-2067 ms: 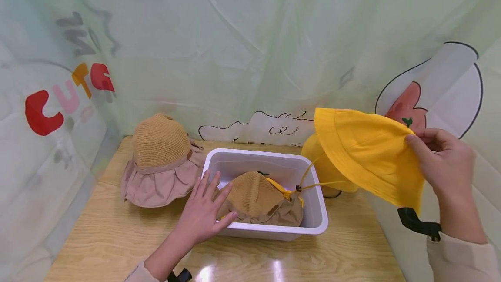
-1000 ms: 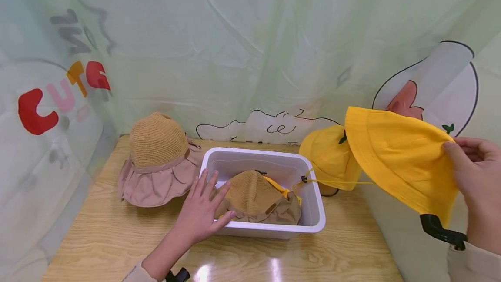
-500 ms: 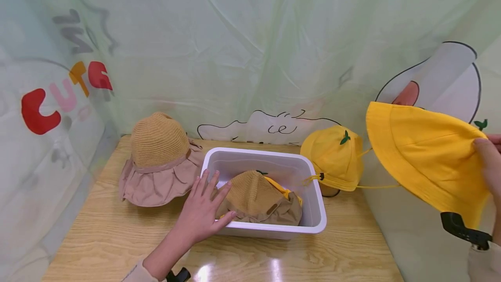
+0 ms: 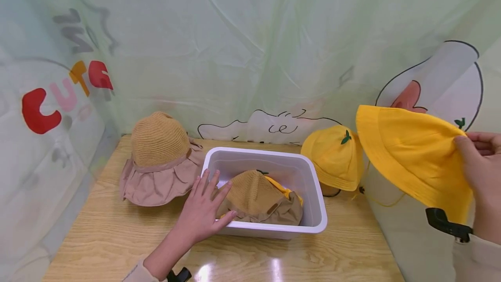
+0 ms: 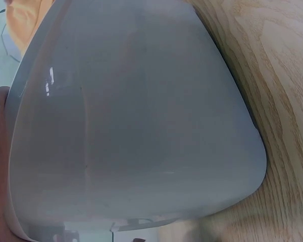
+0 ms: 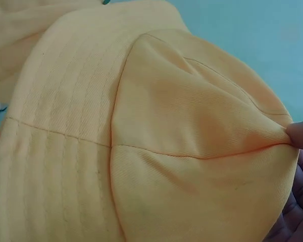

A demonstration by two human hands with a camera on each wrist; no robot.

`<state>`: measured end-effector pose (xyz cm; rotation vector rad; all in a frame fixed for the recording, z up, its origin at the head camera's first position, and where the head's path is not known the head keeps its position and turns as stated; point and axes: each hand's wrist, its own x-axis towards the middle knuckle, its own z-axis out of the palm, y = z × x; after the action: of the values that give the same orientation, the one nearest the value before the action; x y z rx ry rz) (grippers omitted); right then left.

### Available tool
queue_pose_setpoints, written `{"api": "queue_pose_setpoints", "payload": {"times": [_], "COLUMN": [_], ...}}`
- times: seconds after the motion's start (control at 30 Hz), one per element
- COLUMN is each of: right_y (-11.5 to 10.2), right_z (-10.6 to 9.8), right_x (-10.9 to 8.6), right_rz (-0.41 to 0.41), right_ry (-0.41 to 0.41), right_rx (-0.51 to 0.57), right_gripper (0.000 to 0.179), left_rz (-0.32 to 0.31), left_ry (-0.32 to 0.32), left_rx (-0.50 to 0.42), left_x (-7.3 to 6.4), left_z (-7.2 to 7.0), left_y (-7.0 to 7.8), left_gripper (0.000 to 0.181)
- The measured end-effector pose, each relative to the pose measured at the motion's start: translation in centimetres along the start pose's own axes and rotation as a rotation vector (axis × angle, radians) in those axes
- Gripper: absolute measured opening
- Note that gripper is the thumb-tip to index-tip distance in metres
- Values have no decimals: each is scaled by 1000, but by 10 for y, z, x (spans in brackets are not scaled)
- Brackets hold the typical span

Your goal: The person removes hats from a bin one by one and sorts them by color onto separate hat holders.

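My right hand [image 4: 483,164] pinches the crown of a yellow bucket hat [image 4: 419,151], held up in the air at the right with its brim facing left. A green sprout tops this hat, and a yellow chin cord dangles below it. In the right wrist view the thumb presses into the gathered cloth of the hat [image 6: 192,116]. My left hand [image 4: 203,212] lies with spread fingers over the near left rim of a white plastic tub [image 4: 274,229]. Inside the tub are a straw hat [image 4: 250,193] with a brown cloth brim and some yellow cloth.
Left of the tub a straw hat [image 4: 160,142] with a ruffled pinkish-brown brim stands on the wooden table [image 4: 332,251]. Another yellow hat [image 4: 334,156] with a green sprout sits behind right. A printed curtain [image 4: 242,55] encloses the back and sides.
My right hand has carried the yellow bucket hat rightward, away from the tub, then slightly back left. Its cord has swung off the tub and now hangs below. My left hand has stayed put.
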<state>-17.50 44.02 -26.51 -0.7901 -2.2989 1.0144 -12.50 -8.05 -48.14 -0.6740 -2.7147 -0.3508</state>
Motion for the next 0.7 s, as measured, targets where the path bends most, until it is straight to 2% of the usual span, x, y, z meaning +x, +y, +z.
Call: {"api": "queue_pose_setpoints", "payload": {"times": [0.3, 0.4, 0.6, 0.7], "right_y": [-3, -4, -2, -3], "right_z": [9, 13, 21, 23], "right_x": [-4, -3, -3, -3], "right_rz": [12, -11, -22, -20], "right_ry": [-81, -72, -42, -40], "right_rx": [-49, -56, -2, 10], "right_gripper": [11, 9, 5, 11], "left_rz": [0, -5, 0, -6], "left_ry": [-11, -9, 0, -4], "left_rx": [10, 6, -1, -3], "left_x": [0, 0, 0, 0], "left_z": [0, 0, 0, 1], "left_y": [0, 1, 1, 1], "left_gripper": [74, 74, 74, 74]}}
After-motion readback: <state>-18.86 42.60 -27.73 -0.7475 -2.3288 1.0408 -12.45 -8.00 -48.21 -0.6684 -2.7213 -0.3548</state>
